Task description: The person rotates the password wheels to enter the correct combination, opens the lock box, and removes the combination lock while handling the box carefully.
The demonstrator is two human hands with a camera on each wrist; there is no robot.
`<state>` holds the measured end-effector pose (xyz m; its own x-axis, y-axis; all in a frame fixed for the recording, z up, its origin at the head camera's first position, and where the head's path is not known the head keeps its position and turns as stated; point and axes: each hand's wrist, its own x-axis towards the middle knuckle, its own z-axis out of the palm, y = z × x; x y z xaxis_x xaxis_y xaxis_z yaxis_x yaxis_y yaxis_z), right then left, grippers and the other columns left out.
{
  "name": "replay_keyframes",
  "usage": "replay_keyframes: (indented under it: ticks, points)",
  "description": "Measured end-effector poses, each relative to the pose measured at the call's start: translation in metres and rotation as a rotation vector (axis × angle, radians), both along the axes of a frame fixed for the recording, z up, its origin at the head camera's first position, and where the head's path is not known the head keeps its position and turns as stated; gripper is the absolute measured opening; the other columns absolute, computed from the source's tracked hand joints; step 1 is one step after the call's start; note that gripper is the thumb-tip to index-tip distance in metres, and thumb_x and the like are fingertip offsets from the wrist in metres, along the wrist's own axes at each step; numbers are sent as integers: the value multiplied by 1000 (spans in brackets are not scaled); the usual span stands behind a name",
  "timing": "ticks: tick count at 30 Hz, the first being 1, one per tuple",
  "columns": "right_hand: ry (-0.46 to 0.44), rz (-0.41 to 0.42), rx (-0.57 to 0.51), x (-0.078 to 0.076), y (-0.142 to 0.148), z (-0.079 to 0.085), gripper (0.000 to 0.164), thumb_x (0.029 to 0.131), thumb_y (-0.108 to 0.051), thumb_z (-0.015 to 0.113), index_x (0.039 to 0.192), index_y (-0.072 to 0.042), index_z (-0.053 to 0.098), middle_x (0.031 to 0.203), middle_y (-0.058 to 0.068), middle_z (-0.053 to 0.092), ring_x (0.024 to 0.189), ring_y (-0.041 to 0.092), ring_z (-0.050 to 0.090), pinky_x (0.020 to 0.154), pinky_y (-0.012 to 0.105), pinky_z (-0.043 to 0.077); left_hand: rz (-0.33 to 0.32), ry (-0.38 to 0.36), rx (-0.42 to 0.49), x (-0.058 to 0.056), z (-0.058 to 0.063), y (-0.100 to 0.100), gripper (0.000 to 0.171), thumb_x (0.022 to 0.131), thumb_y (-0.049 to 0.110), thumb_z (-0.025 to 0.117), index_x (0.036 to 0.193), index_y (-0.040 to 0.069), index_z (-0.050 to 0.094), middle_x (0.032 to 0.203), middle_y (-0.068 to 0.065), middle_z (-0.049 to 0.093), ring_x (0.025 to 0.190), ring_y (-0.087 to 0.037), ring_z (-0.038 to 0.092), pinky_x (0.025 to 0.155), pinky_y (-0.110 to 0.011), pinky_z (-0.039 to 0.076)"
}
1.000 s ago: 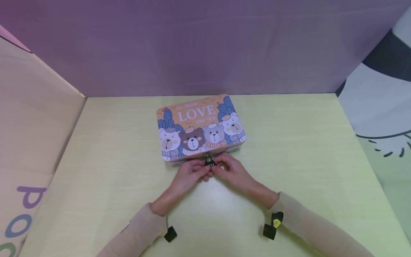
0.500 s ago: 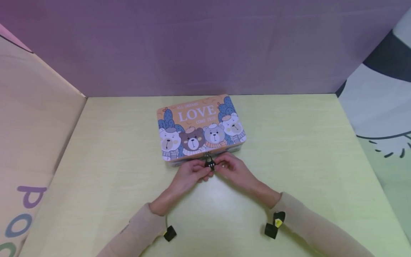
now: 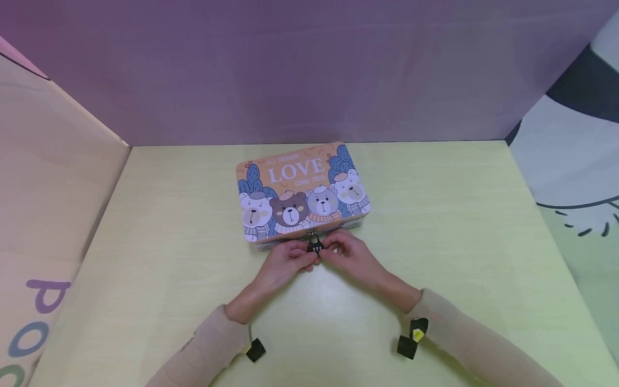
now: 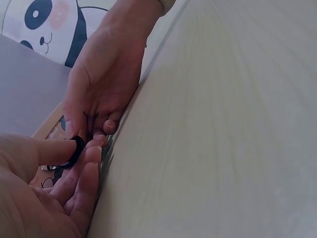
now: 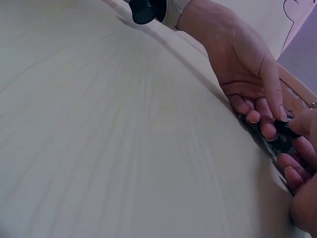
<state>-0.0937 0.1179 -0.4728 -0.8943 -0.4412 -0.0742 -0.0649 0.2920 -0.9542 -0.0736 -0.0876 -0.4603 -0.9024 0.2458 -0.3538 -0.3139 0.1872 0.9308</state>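
A black combination padlock (image 3: 316, 246) with small pale marks on its face hangs by its shackle at the front clasp of a closed tin box (image 3: 300, 185). The lid is printed with bears, cacti and the word LOVE. My left hand (image 3: 284, 263) pinches the padlock from the left, thumb on top and fingers beneath, as the left wrist view shows on the padlock (image 4: 76, 151). From the right, my right hand (image 3: 354, 259) pinches the padlock's side with thumb and index finger. In the right wrist view, fingers partly cover the padlock (image 5: 287, 129).
The box stands slightly turned on a pale wooden table (image 3: 459, 242), near a purple backdrop (image 3: 314, 70). Printed panels (image 3: 48, 177) flank the table. A small black device (image 3: 256, 350) hangs at the left cuff, and another black device (image 3: 407, 346) at the right.
The padlock has tilted slightly between my fingers, its face and marks shifting a little. My right hand has shifted very slightly. The box has stayed in place.
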Motion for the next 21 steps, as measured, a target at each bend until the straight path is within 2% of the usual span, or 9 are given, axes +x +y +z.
replay_keyframes:
  ticks: [7, 14, 21]
  points:
    - [18, -15, 28, 0, -2, -1, 15, 95, -12, 71, 107, -3, 69, 106, 6, 65, 94, 19, 58, 84, 25, 52, 11, -17, 8, -1, 1, 1, 25, 98, 3, 65, 117, -12, 62, 105, -23, 76, 88, -22, 74, 81, -29, 63]
    - [37, -19, 41, 0, -3, -2, 14, 96, -14, 71, 105, -3, 69, 104, 6, 66, 93, 18, 58, 82, 24, 52, -1, 18, 26, 0, -1, 0, 24, 98, 1, 64, 116, -14, 60, 102, -22, 76, 84, -17, 74, 79, -27, 63]
    - [31, -8, 36, 0, -1, -2, 17, 94, -12, 73, 108, -3, 69, 106, 7, 66, 94, 16, 60, 83, 24, 53, 4, -21, 20, -1, -2, 0, 24, 98, 3, 65, 117, -12, 62, 106, -24, 75, 89, -23, 74, 84, -31, 63]
